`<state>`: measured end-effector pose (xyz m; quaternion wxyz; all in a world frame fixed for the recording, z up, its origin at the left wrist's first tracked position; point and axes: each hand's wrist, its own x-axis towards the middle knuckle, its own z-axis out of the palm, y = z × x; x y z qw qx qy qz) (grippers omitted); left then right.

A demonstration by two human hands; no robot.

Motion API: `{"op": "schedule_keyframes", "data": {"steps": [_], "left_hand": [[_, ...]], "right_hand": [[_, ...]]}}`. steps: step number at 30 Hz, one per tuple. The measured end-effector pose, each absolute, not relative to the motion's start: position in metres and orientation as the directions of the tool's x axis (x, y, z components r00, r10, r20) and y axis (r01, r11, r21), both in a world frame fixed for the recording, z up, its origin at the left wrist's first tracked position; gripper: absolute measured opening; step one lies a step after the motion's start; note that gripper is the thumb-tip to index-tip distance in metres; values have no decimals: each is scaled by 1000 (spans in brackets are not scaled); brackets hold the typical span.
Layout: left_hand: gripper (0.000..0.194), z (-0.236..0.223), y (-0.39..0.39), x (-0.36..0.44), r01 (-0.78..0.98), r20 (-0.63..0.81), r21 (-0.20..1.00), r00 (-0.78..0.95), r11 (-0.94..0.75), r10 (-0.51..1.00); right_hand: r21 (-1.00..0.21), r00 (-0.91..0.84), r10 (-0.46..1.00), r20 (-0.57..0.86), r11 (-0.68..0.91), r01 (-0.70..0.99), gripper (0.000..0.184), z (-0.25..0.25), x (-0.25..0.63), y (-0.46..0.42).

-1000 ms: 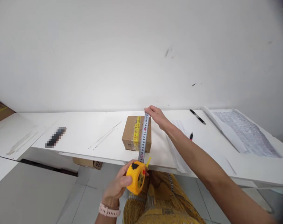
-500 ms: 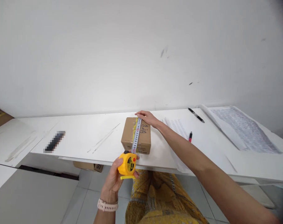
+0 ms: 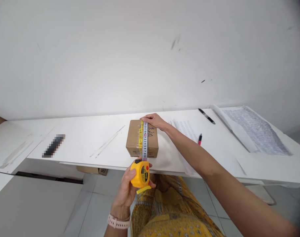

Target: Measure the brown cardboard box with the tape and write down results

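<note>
A small brown cardboard box (image 3: 132,140) sits on the white desk, with yellow tape and handwriting on its top. My left hand (image 3: 127,184) is wrapped round a yellow tape measure (image 3: 137,174), held just off the box's near side. Its white blade (image 3: 145,141) runs over the box top from near to far, beside the yellow tape. At the far edge of the box, my right hand (image 3: 155,121) pinches the end of the blade between closed fingers. Those fingertips partly hide the blade's end.
Right of the box lie a printed sheet (image 3: 187,130), a red and black pen (image 3: 199,139), a black pen (image 3: 206,116) and a handwritten page (image 3: 258,130). A blurred-out dark object (image 3: 53,145) rests on the desk (image 3: 78,131) at left. Another carton (image 3: 90,170) stands below the desk.
My left hand has swung the tape measure slightly right, so the blade lies straighter along the box. The right hand stays at the far edge. The whole view has shifted a little.
</note>
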<state>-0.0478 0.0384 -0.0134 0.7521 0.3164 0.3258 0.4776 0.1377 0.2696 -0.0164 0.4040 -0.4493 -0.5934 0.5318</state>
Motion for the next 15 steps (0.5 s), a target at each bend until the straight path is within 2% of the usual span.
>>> {"op": "schedule_keyframes", "data": {"steps": [4, 8, 10, 13, 15], "left_hand": [[57, -17, 41, -54, -498, -167, 809, 315, 313, 934], [64, -12, 51, -87, -451, -132, 841, 364, 299, 922], [69, -1, 64, -112, -416, -119, 861, 395, 293, 911], [70, 17, 97, -151, -345, -109, 912, 323, 224, 940], [67, 27, 125, -173, -266, -99, 946, 303, 184, 948]], "right_hand": [[-983, -246, 968, 46, 89, 164, 29, -13, 137, 270], [-916, -127, 952, 279, 304, 263, 25, 8, 152, 252], [-885, -79, 933, 352, 359, 296, 24, 19, 164, 230], [-891, -52, 947, 317, 316, 327, 27, 19, 179, 186], [-908, -113, 958, 263, 285, 306, 29, 8, 180, 156]]}}
